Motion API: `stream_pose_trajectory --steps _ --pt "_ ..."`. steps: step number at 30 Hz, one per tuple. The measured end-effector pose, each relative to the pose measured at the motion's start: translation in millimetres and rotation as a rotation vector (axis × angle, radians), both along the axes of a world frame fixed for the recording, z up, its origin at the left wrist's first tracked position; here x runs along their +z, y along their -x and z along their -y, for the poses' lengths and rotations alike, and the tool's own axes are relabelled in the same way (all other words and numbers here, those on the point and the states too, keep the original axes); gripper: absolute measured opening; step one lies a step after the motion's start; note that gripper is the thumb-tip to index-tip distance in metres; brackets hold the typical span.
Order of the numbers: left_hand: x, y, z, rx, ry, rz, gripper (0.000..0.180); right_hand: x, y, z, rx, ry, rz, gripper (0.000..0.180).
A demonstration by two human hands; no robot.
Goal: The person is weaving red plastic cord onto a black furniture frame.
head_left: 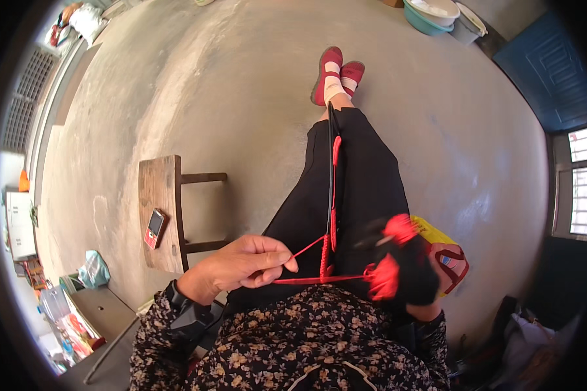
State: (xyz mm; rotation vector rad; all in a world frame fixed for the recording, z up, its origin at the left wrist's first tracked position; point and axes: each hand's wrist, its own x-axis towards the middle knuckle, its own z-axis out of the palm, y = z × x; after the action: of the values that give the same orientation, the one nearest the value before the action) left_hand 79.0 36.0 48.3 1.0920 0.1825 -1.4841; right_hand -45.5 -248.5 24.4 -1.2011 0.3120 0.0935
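Observation:
Pinched between the thumb and fingers of my left hand (257,262) is a thin red cord (308,247). It leads to a coiled red knotted section (325,257) wrapped along black cords (331,163), which stretch straight down the middle of my legs toward my ankles. Another red strand runs level in front of my waist to my right hand (416,270), which is in a black glove and smeared by motion. Red cord (383,277) bunches at the gloved fingers, which appear closed on it; their exact shape is blurred.
A wooden stool (160,221) on the left bears a red phone (155,228). My legs stretch ahead, ending in red shoes (329,73). A yellow and red bag (447,257) lies beyond my right hand. Basins (430,16) stand at the far right, near a blue door (548,72).

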Motion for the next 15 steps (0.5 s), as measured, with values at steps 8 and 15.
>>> stream_pose_trajectory --steps 8,15 --pt "-10 42 -9 0.310 0.284 -0.268 0.024 -42 -3 114 -0.523 -0.257 -0.019 0.033" --pt "-13 28 -25 0.231 0.239 -0.222 0.022 -24 13 174 -0.690 -0.068 0.026 0.033"
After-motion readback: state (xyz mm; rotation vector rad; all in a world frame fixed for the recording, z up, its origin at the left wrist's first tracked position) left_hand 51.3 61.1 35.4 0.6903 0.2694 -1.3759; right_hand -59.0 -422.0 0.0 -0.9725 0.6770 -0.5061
